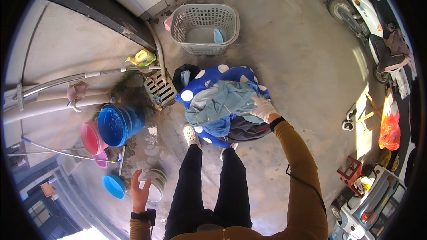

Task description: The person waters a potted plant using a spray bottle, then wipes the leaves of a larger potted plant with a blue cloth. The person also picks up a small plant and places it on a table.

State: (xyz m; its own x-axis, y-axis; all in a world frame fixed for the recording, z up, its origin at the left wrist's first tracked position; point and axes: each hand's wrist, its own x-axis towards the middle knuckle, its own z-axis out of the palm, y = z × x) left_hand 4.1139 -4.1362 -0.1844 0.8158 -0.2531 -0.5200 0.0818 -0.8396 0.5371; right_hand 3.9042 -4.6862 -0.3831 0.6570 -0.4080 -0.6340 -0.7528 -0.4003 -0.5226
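A pile of clothes lies before my feet on a blue cloth with white dots (222,69). My right hand (263,109), in a white glove, touches the grey-green garment (227,98) on top; whether its fingers grip the fabric is unclear. Under that garment show a blue garment (217,126) and a dark one (248,130). My left hand (140,188) is bare and empty, fingers apart, held near a white bucket (156,190) at the lower left. Beyond the pile stands a grey plastic laundry basket (204,48) with a light blue face mask (218,36) inside.
Left of the pile are a black octagonal bin (178,73), a floor drain grate (163,93), a yellow jug (143,58), a blue bucket (135,120), a pink bucket (89,136) and a blue basin (115,186). A scooter (367,11) and a small red stool (352,171) stand right.
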